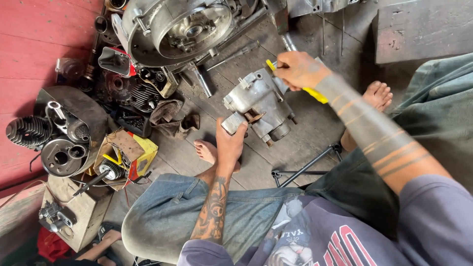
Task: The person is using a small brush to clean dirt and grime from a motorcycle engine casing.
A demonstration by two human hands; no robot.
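- Head view: we sit on the wooden floor (276,162) with knees apart, and the grey metal engine casing (258,106) rests on the boards between our bare feet, close enough for both hands to reach it without leaning.
- Our left hand (230,140) clasps the casing's near lower corner, fingers wrapped over its edge; judging by the straight forearm running up from the knee, this grip steadies the part so it cannot turn or slide.
- Our right hand (299,70) is clenched round a yellow-handled tool (315,93), whose tip meets the casing's upper far edge (the working end is hidden behind the fingers, so we cannot tell its kind). The wrist is bent inward and the forearm comes in from the right, above the casing.
- To the left, well apart from the hands, lie a large round engine cover (172,29), a finned cylinder (27,132), a rag (170,116) and a small yellow box of parts (130,157), all within arm's reach.
- A thin black rod frame (305,167) lies on the floor just beside our right leg.
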